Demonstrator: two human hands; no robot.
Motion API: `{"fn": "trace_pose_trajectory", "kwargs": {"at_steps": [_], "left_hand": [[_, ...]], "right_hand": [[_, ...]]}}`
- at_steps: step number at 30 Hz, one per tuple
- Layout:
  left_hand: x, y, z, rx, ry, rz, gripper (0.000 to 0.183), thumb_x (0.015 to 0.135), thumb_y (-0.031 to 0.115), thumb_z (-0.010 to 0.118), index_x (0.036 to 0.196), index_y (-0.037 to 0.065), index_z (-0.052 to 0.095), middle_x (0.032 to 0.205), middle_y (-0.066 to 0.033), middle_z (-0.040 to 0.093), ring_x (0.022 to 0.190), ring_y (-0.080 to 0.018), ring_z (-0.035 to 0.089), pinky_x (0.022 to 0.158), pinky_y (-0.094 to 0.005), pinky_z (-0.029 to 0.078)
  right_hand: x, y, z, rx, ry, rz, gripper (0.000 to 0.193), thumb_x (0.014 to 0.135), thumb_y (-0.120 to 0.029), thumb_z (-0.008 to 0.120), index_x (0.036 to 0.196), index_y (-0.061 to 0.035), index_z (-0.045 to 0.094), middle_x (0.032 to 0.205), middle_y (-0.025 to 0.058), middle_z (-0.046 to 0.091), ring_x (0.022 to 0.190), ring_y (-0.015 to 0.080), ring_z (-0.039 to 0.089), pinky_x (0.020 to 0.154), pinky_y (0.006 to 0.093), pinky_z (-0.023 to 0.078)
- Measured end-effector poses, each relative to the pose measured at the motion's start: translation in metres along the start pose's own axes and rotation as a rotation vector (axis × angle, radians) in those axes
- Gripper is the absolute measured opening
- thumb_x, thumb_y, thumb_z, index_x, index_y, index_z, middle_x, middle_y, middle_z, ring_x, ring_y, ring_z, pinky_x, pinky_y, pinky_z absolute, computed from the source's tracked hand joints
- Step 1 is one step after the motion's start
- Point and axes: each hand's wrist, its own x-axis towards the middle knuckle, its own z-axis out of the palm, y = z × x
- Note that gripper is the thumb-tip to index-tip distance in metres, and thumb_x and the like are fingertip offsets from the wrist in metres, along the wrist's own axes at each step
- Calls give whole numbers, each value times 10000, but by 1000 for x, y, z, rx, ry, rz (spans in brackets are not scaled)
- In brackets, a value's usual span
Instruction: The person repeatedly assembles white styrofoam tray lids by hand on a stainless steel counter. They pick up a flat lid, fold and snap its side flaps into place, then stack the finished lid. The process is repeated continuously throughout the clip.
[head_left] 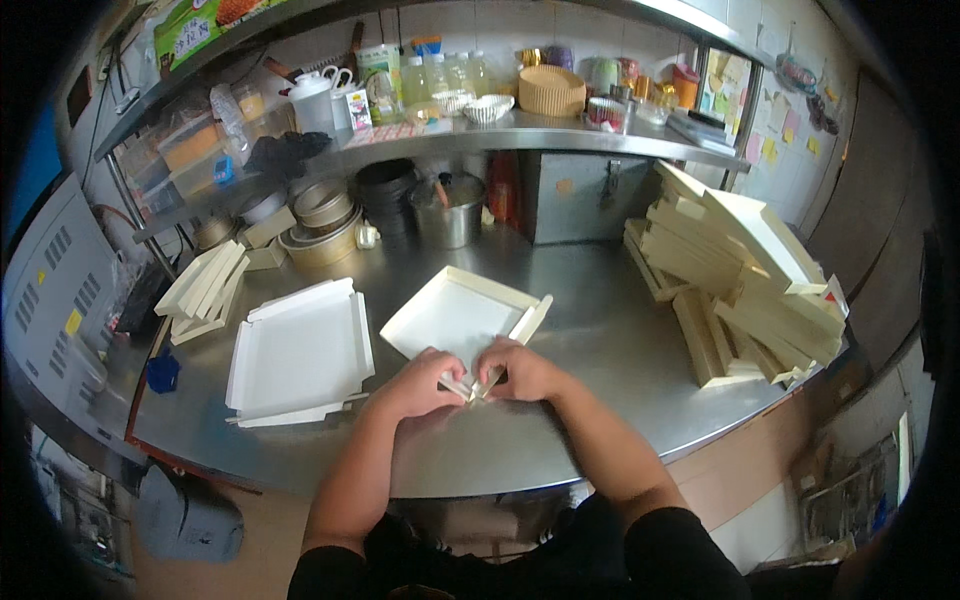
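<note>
A shallow cream cardboard tray [462, 312] with a white inside lies turned cornerwise in front of me on the steel table. Its far walls stand up, and a flap at its right sticks outward. My left hand [425, 382] pinches the wall just left of the near corner. On the other side of that corner, my right hand [515, 370] grips the adjoining wall, thumb and fingers closed over the edge. The two hands almost meet there, and they hide part of the fold. To the left lies another cardboard blank [302, 352], mostly flat, with its side flaps partly raised.
Folded trays are heaped at the table's [600, 320] right in a tall, uneven pile [745, 285]. A smaller stack [205, 290] stands at the left. Behind are a steel pot [450, 215], cake tins [322, 225], a grey metal box [585, 195] and a loaded shelf [440, 132].
</note>
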Motion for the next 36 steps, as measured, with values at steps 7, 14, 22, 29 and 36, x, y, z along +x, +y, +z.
{"fn": "trace_pose_trajectory", "kwargs": {"at_steps": [7,14,22,29,36], "left_hand": [[-4,10,2,158,-40,55,516,751,279,979,1179,129,735,1192,-92,694,1230,-334,582,1133,-448,456],[-4,24,-2,79,10,-34,382,775,255,967,1030,127,712,1120,-67,693,1201,-325,589,1137,-436,432],[-6,26,2,107,112,140,399,782,266,968,1029,113,695,1141,-73,708,1218,-336,629,1103,-449,470],[-1,35,3,-170,-101,-121,423,778,277,966,1121,157,750,1188,-91,736,1287,-339,610,1114,-435,481],[0,31,-2,46,-91,123,490,750,253,978,1165,126,751,1180,-79,751,1180,-301,672,1062,-431,522]], "right_hand": [[0,-15,-2,-6,10,68,377,679,-88,967,979,-142,745,1005,21,714,1012,261,673,1247,521,375],[-2,-20,-7,16,30,97,332,700,-96,962,969,-134,771,1017,5,729,1016,246,687,1226,503,390],[1,-13,-5,46,-62,59,225,762,-185,955,956,-112,869,1031,61,804,1049,309,704,981,435,537],[2,-17,0,26,-97,49,230,761,-231,961,917,-100,855,1016,86,804,1031,320,711,937,442,546],[2,-20,-1,2,-84,131,298,736,-313,985,886,-106,831,925,112,769,982,333,711,908,449,536]]}}
